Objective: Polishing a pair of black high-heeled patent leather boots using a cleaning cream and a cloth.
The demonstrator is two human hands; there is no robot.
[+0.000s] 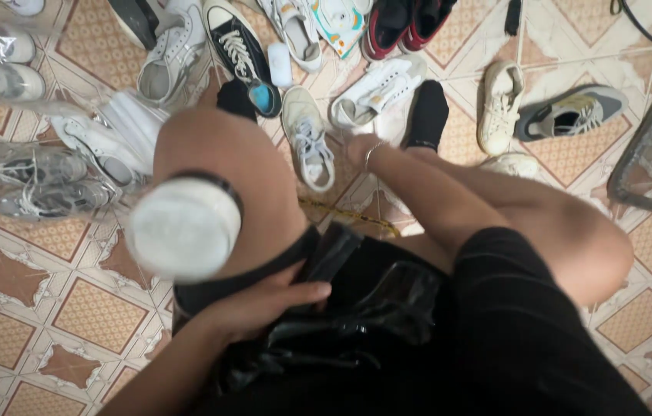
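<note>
While you sit above the tiled floor (41, 308), your left hand (264, 304) rests in your lap, its fingers curled loosely around the dark shiny folds of a black plastic bag (357, 308), thumb lying along the bag's upper edge. That grip is closed on the bag, though only lightly.

Your right hand (358, 148) reaches forward and down between your legs, a thin bracelet (372, 154) at the wrist. It sits at the heel end of a white sneaker (376, 91) lying on the floor, just beside your foot in a black sock (428, 114). The fingers are blurred and partly hidden by the shoe, so you cannot tell whether that grip is spread or pinching the shoe.

Just left of that hand lies a pale sneaker with grey laces (309, 139), its toe pointing away from you. A round white object (183, 227), blurred and close to the camera, sits over your left knee (218, 154).

Around you, shoes are scattered on the floor: a black high-top with white laces (237, 46) ahead, a cream sneaker (499, 104) and a grey and white trainer (573, 112) to the right, and clear bags of grey sneakers (33, 185) to the left.
</note>
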